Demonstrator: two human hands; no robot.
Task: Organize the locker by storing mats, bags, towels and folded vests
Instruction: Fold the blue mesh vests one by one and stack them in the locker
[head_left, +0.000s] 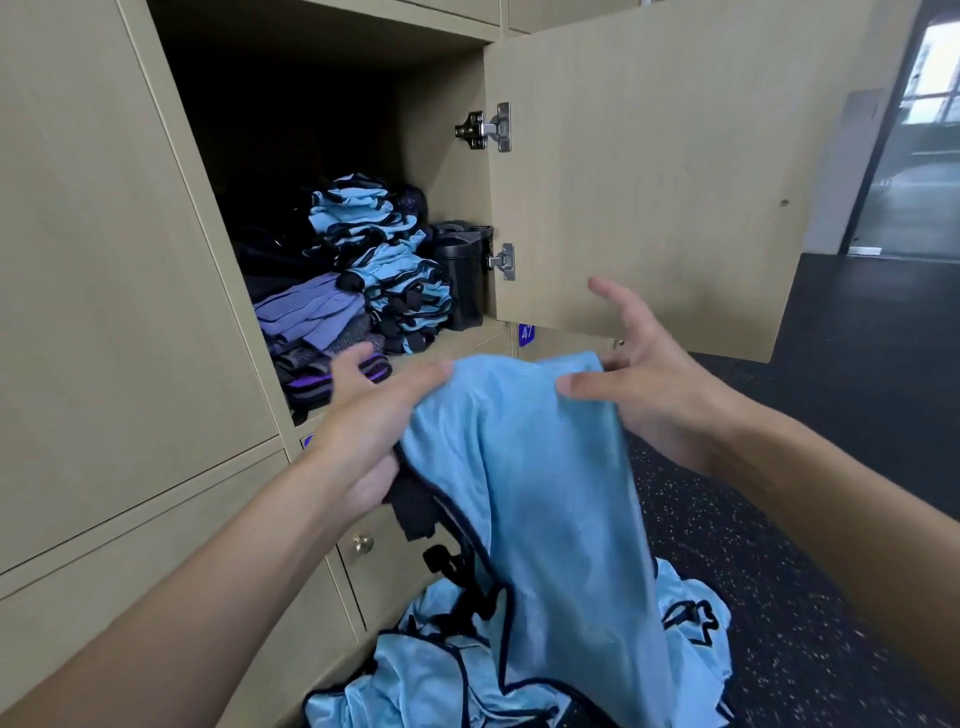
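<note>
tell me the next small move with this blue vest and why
Probably fold it in half: the blue vest hangs unfolded from the left hand and right hand, while the folded vests in the locker are stacked flat.

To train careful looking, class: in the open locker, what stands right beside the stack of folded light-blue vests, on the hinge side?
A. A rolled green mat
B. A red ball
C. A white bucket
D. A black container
D: a black container stands between the folded light-blue vests and the side wall that carries the door hinges.
</note>
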